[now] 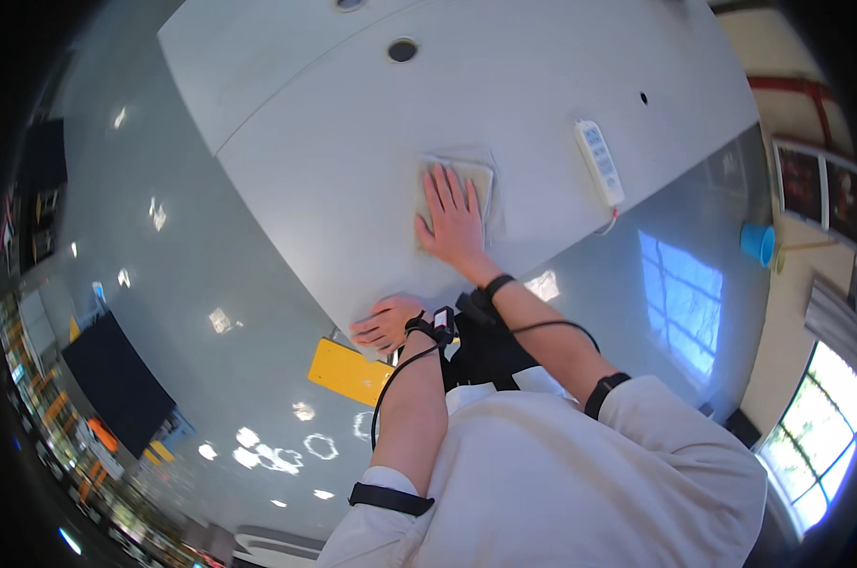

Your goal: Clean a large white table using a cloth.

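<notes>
My right hand (pixel 454 220) lies flat, fingers spread, pressing a pale beige cloth (pixel 481 176) onto a large white table (pixel 353 170). My left hand (pixel 386 322) rests on the table's near edge, fingers curled over the rim, holding nothing else. Both wrists carry black bands with a cable running between them. The cloth is partly hidden under my right palm.
A white power strip (pixel 599 161) with a cord lies on the table to the right of the cloth. Two round cable holes (pixel 402 49) sit at the table's far side. A yellow object (pixel 348 371) is below the table edge. A blue cup (pixel 758 242) stands far right on the glossy grey floor.
</notes>
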